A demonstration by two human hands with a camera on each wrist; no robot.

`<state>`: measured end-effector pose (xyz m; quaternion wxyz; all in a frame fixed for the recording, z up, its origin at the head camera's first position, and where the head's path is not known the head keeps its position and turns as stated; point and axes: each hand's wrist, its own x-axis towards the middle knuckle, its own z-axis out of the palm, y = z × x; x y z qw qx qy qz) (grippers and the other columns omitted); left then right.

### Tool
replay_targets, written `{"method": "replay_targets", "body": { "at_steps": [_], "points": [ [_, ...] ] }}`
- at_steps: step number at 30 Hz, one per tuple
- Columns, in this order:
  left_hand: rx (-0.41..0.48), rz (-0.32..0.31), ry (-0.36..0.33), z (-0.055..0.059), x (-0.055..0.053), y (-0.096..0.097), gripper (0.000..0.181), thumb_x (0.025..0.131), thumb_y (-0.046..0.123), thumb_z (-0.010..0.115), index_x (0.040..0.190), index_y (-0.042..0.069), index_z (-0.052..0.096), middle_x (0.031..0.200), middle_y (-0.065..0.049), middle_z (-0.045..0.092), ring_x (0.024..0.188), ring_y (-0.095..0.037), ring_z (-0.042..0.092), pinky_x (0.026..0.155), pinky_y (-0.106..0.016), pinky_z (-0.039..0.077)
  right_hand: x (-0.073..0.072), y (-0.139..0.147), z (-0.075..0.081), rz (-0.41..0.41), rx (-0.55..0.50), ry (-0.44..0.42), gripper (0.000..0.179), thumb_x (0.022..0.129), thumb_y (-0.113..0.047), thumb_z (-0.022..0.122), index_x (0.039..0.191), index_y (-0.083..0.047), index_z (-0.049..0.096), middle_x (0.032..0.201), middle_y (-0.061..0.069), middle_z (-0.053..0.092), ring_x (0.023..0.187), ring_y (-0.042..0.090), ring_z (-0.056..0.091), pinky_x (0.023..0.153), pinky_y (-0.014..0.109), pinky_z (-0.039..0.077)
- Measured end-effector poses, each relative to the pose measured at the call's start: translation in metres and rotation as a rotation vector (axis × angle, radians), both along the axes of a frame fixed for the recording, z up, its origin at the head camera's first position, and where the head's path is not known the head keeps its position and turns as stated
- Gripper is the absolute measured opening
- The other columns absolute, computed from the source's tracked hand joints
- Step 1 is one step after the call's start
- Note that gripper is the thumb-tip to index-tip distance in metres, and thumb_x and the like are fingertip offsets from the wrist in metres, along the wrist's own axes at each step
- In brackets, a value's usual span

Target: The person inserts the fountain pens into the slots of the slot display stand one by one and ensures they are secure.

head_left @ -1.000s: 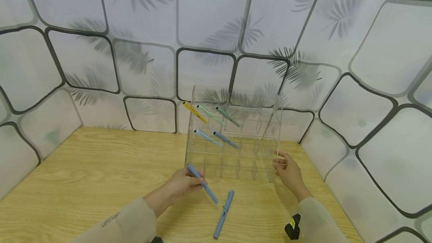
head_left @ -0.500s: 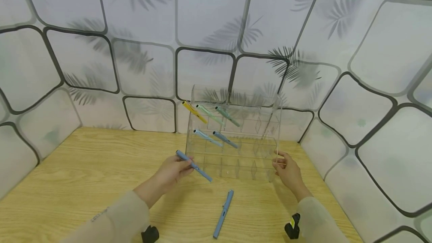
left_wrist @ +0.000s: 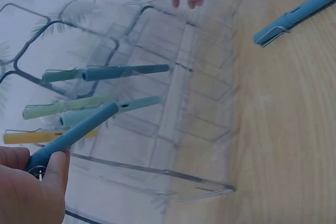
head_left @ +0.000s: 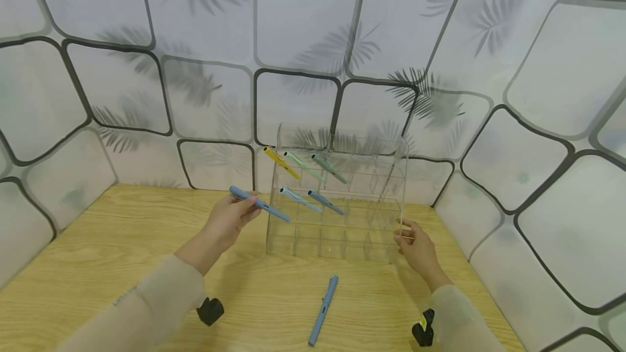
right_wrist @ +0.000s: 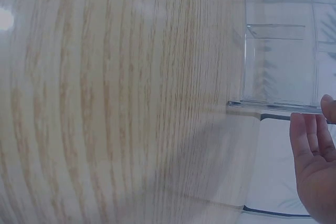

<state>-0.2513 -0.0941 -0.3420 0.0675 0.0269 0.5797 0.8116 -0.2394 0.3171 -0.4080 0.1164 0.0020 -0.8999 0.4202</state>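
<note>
My left hand (head_left: pixel 220 224) pinches a blue pen (head_left: pixel 274 212) between thumb and fingers at the left side of a clear tiered pen rack (head_left: pixel 344 243). In the left wrist view this pen (left_wrist: pixel 79 132) slants across the pens in the rack. At the rack's right side panel, my right hand (head_left: pixel 418 246) grips the edge, thumb on one face and fingers on the other. The upper tier bears a yellow pen (head_left: pixel 281 162), a pale green pen (head_left: pixel 304 166) and a dark green pen (head_left: pixel 329 168). Below them lie a light blue pen (head_left: pixel 300 199) and a grey-blue pen (head_left: pixel 325 202).
Another blue pen (head_left: pixel 323 311) lies on the wooden table (head_left: pixel 122 265) in front of the rack. Patterned walls (head_left: pixel 303 107) stand close behind and to both sides. A black wrist device (head_left: pixel 210 311) shows by the left sleeve.
My left hand has moved up and to the left with the blue pen, from in front of the rack's lower tier to beside its left edge. The right hand stays in place.
</note>
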Motion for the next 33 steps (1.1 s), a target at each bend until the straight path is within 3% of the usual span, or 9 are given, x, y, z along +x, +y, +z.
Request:
{"method": "replay_targets", "body": {
  "at_steps": [3, 5, 11, 15, 20, 29, 33],
  "points": [
    [0.003, 0.045, 0.007, 0.008, -0.005, -0.004, 0.031, 0.101, 0.004, 0.045, 0.128, -0.01, 0.041, 0.123, -0.015, 0.048, 0.089, -0.006, 0.059, 0.094, -0.021, 0.045, 0.0, 0.0, 0.0, -0.001, 0.003, 0.0, 0.046, 0.094, 0.0, 0.057, 0.137, 0.0, 0.043, 0.116, 0.027, 0.059, 0.098, 0.036, 0.062, 0.072, 0.036, 0.057],
    [0.005, 0.076, 0.017, 0.012, -0.007, -0.005, 0.035, 0.101, 0.005, 0.045, 0.131, -0.01, 0.039, 0.114, -0.011, 0.051, 0.089, -0.006, 0.06, 0.094, -0.021, 0.045, 0.0, 0.0, 0.0, -0.001, 0.004, 0.0, 0.046, 0.094, 0.0, 0.057, 0.137, 0.0, 0.043, 0.116, 0.027, 0.059, 0.098, 0.036, 0.062, 0.073, 0.037, 0.057],
    [0.017, 0.176, 0.024, 0.019, -0.015, -0.001, 0.039, 0.1, 0.004, 0.046, 0.135, -0.011, 0.037, 0.135, -0.019, 0.039, 0.098, -0.01, 0.059, 0.094, -0.019, 0.044, 0.0, 0.0, 0.0, 0.0, 0.008, 0.001, 0.046, 0.094, 0.0, 0.057, 0.137, 0.0, 0.043, 0.117, 0.027, 0.059, 0.098, 0.035, 0.062, 0.073, 0.037, 0.057],
    [-0.016, 0.246, 0.037, 0.017, -0.02, 0.007, 0.038, 0.098, 0.002, 0.05, 0.132, -0.012, 0.042, 0.127, -0.019, 0.044, 0.1, -0.013, 0.058, 0.092, -0.019, 0.046, 0.0, 0.0, -0.001, 0.003, 0.006, 0.003, 0.046, 0.094, 0.0, 0.057, 0.137, 0.001, 0.043, 0.116, 0.027, 0.059, 0.097, 0.036, 0.062, 0.073, 0.037, 0.057],
    [-0.123, 0.3, 0.078, 0.01, -0.025, 0.015, 0.034, 0.095, 0.001, 0.056, 0.126, -0.011, 0.049, 0.11, -0.014, 0.051, 0.097, -0.017, 0.061, 0.088, -0.021, 0.049, 0.0, 0.0, 0.0, 0.003, -0.001, -0.002, 0.046, 0.094, 0.0, 0.057, 0.137, 0.001, 0.043, 0.117, 0.027, 0.058, 0.098, 0.036, 0.062, 0.073, 0.037, 0.057],
    [-0.404, 0.32, 0.245, -0.002, -0.029, 0.019, 0.025, 0.089, 0.003, 0.066, 0.111, -0.008, 0.061, 0.11, -0.02, 0.062, 0.098, -0.026, 0.061, 0.08, -0.022, 0.053, 0.0, 0.001, -0.001, 0.002, -0.014, -0.01, 0.045, 0.094, 0.0, 0.057, 0.137, 0.0, 0.043, 0.117, 0.027, 0.058, 0.098, 0.037, 0.061, 0.074, 0.038, 0.057],
    [-0.488, 0.329, 0.279, -0.008, -0.032, 0.02, 0.024, 0.088, 0.006, 0.069, 0.109, -0.005, 0.064, 0.103, -0.019, 0.066, 0.091, -0.027, 0.064, 0.077, -0.024, 0.055, 0.0, 0.001, -0.001, 0.003, -0.009, -0.002, 0.045, 0.094, 0.0, 0.057, 0.137, 0.0, 0.044, 0.116, 0.027, 0.058, 0.097, 0.036, 0.062, 0.073, 0.038, 0.057]
  ]
}}
